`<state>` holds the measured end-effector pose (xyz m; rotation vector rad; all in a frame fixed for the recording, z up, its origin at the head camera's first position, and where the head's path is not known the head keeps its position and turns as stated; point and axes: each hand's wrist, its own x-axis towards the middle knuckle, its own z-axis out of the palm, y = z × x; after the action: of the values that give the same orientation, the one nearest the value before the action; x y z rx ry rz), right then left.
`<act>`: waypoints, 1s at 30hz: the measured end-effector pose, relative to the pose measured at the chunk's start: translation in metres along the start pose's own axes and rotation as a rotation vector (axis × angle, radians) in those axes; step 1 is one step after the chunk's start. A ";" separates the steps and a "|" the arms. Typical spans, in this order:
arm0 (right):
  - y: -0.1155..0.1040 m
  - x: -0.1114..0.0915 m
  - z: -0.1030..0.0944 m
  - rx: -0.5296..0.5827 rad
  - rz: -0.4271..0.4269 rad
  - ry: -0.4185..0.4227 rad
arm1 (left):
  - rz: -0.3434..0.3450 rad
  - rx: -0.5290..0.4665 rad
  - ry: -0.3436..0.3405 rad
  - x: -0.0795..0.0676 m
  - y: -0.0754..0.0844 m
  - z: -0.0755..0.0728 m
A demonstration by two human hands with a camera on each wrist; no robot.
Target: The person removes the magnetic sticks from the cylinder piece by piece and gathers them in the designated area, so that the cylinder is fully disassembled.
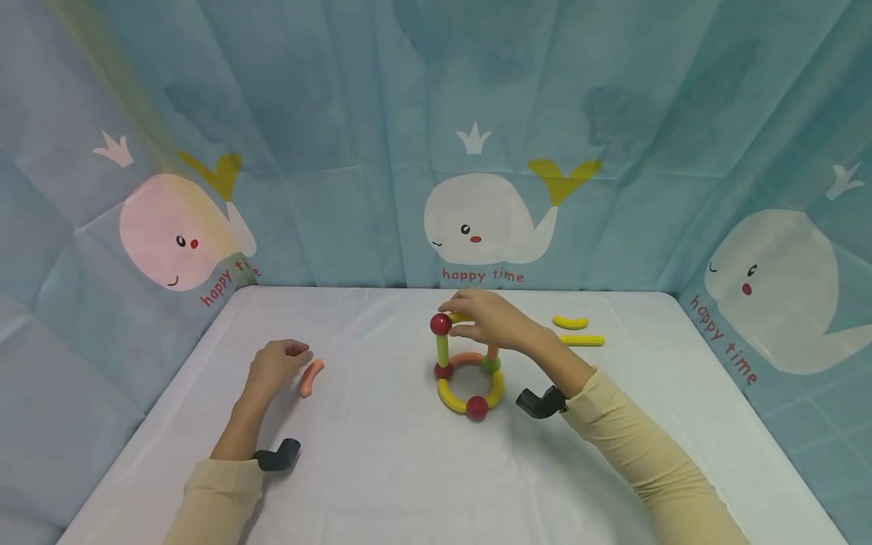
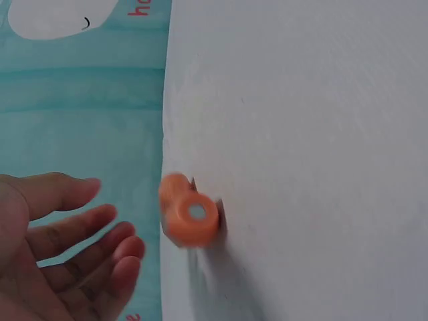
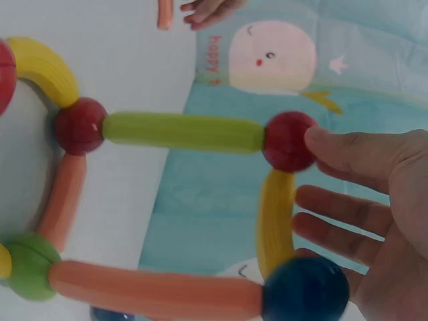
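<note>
Right hand (image 1: 500,319), fingers apart, touches its thumb to the upper red ball (image 3: 289,142) of a ball-and-rod frame (image 1: 443,350) on the table (image 1: 381,469), perhaps steadying it; left hand (image 1: 275,369), loosely spread, beside a curved orange rod (image 1: 311,378).

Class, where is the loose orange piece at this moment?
In the head view, the loose orange piece is on the left side of the white table, just right of the left hand and well left of the ball-and-rod structure.
</note>
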<state>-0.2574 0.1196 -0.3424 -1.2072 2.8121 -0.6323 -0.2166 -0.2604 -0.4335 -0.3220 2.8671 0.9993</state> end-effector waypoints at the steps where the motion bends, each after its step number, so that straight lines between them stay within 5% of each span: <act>1: 0.001 0.000 -0.001 0.008 0.011 0.001 | 0.032 -0.003 0.032 0.000 0.003 0.001; 5: 0.008 0.000 -0.008 0.047 0.044 0.014 | 0.158 -0.049 0.123 -0.001 0.022 0.008; 11: 0.017 0.002 -0.010 0.090 0.070 -0.022 | 0.374 -0.184 0.173 -0.015 0.067 0.025; 16: 0.020 0.004 -0.005 0.111 0.091 -0.047 | 0.553 -0.264 0.122 -0.024 0.114 0.049; 21: 0.020 0.007 0.002 0.132 0.118 -0.057 | 0.594 -0.308 0.028 -0.024 0.145 0.077; 30: 0.018 0.008 0.004 0.077 0.099 -0.019 | 0.619 -0.359 0.037 -0.021 0.162 0.098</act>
<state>-0.2752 0.1236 -0.3515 -1.0482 2.7827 -0.7120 -0.2315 -0.0723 -0.4095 0.5744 2.8542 1.6127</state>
